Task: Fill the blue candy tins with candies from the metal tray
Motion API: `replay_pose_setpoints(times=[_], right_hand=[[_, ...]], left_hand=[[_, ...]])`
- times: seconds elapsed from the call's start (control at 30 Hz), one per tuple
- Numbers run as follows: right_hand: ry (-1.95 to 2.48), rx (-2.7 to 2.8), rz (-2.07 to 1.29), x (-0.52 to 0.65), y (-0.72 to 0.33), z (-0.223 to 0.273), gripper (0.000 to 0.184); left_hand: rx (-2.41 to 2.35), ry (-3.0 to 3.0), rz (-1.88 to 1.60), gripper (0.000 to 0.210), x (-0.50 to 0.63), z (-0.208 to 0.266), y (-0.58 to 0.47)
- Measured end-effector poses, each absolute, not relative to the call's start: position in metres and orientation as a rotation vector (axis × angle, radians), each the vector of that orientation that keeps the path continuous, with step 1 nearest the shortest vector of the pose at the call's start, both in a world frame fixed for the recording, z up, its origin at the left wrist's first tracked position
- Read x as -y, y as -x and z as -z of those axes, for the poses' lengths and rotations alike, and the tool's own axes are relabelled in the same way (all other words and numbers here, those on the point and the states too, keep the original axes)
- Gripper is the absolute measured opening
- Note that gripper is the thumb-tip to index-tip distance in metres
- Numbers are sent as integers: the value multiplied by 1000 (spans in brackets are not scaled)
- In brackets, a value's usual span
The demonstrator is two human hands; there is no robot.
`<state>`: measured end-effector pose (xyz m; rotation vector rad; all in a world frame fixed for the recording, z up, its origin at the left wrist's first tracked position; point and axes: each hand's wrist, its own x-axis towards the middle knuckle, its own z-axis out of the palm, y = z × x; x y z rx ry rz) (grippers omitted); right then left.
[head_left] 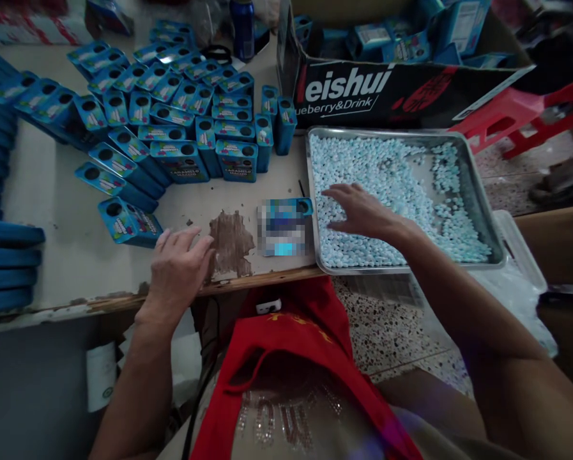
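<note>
My left hand (179, 271) hovers at the table's front edge, its fingers loosely bent and nothing visible in them. Its fingertips come close to a blue printed tin (130, 220); I cannot tell whether they touch it. Over the left part of a metal tray (475, 191) is my right hand (365, 211), fingers spread and empty. The tray holds a layer of small pale blue candies (363, 156), thinner toward the right. Between my hands stands another blue tin (296, 206), its front blurred out by pixels.
Many blue tins (185, 156) with round holes in their tops stand grouped behind. More blue pieces (6, 265) are stacked at the left. Behind the tray is a black carton (343, 96) with blue boxes inside. A red plastic stool (511, 118) stands at the right.
</note>
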<state>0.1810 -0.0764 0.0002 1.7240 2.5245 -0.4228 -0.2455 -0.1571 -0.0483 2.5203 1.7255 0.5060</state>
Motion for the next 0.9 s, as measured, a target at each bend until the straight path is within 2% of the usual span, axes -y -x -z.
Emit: replay_pose_setpoints(times=[0.07,0.1,0.23,0.43,0.53,0.67,0.9], right_hand=[[-1589,-2547,391,80,-183,21,80],[-1568,-2552,362,83,-182,27,76],[-1559,-2502,398,92,-183,29,37],[-1992,-2396,850,97,-214,6,18],[-2134,-2389,947,97,-220,-3,16],[-2075,-2477,953,89,-209,-21,11],[-1944,-2580,1042,59,-176,-59,24]], left_hand=[[-1704,-2576,-455,20,156,47,239],[-1694,-2597,-438,20,156,47,235],[-1700,-2610,-426,19,159,44,219],[-1699,-2571,-360,26,165,39,216],[-1703,-2568,-341,28,163,36,219],[-1671,-2573,-348,29,159,36,218],[-1605,-2620,-301,25,164,46,227]])
